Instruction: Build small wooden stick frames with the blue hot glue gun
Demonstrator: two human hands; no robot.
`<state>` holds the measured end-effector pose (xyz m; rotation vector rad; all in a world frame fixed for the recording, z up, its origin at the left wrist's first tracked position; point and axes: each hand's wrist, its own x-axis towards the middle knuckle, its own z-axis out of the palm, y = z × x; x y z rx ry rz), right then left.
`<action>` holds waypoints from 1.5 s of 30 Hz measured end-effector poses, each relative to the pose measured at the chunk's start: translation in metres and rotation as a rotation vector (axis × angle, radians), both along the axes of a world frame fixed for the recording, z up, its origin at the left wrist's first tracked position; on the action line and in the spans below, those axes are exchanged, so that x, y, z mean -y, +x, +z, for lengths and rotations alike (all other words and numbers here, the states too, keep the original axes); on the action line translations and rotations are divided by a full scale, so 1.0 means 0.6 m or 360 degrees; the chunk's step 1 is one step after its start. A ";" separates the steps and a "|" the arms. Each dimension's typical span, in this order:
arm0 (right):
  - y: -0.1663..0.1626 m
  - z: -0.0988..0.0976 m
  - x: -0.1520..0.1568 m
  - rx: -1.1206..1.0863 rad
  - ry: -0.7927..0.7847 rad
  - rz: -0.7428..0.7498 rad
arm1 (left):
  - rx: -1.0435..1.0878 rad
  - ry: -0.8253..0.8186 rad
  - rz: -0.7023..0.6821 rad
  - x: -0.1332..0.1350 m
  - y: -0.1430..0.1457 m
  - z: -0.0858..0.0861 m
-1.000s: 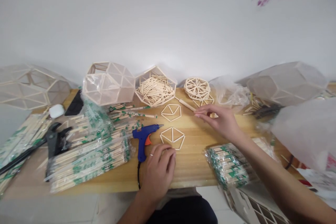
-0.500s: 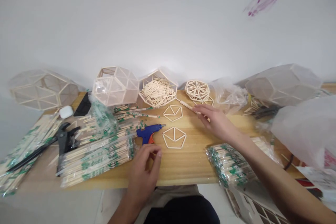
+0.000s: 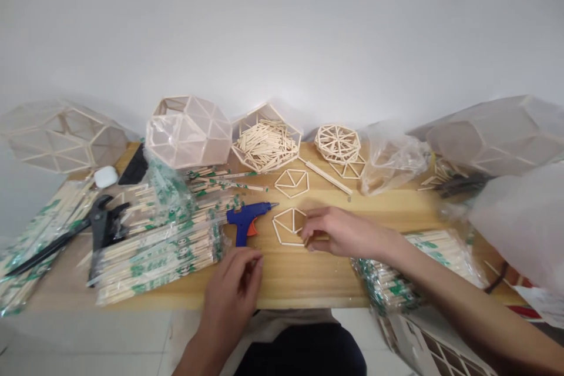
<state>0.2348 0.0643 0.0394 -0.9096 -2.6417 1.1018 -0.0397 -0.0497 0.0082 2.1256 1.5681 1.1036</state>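
Note:
My right hand (image 3: 337,230) is over the right edge of the near stick pentagon (image 3: 293,221), fingers bent and smeared by motion. It covers the pentagon's right corner; whether it grips a stick is not visible. Behind lies a second small pentagon of sticks (image 3: 291,183) with inner struts. My left hand (image 3: 231,285) rests at the table's front edge, fingers loosely curled, thumb apart and nothing seen in it. Just beyond it lies a blue glue gun (image 3: 247,217) with an orange trigger, nozzle pointing right toward the pentagons.
A stick frame full of short sticks (image 3: 267,144) stands at the back, beside stacked round stick frames (image 3: 338,144) and a long strip of wood (image 3: 328,176). Covered polyhedrons (image 3: 189,135) line the wall. Bagged chopsticks (image 3: 163,267) and black-handled pliers (image 3: 102,226) lie left.
My right hand has moved from the wooden strip at the back toward me and left, to the near pentagon. The strip now lies on the table. My left hand stays nearly in place.

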 end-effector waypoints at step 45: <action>0.016 -0.026 -0.005 -0.0245 -0.0115 -0.0003 | -0.0431 0.0005 -0.0107 -0.037 0.092 -0.030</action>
